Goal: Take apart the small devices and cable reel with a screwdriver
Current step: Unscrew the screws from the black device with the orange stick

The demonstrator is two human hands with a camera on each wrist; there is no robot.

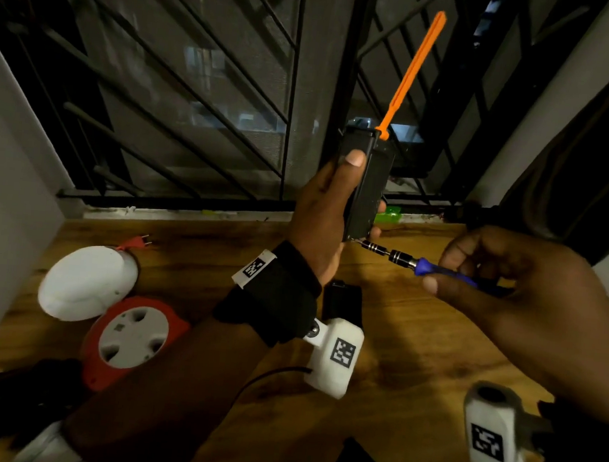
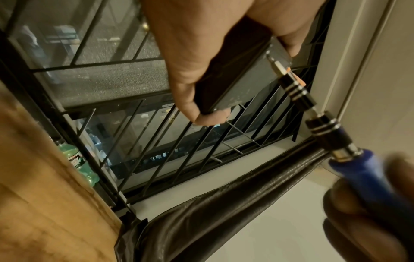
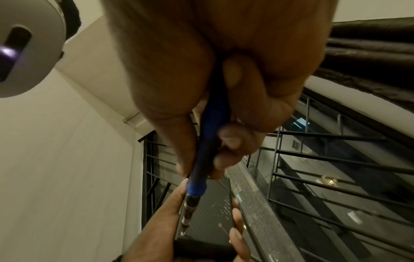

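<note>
Blue-handled precision screwdriver (image 1: 439,270) is pinched by right hand (image 1: 518,297) fingers at right of frame, bit set against bottom end of black box-shaped device (image 1: 367,184), probably on a screw. Device is clasped upright at centre by left hand (image 1: 320,217), thumb along its face, likely steadied against turning; orange antenna (image 1: 410,74) juts upward. Red-and-white cable reel (image 1: 131,341) is left on wooden desk (image 1: 414,351), lower left.

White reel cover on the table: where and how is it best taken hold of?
Probably by its rim, from above. The white reel cover lies dome-up beside the orange reel base; the smooth dome offers no hold, while the far and left edges are clear for a hand.
</note>
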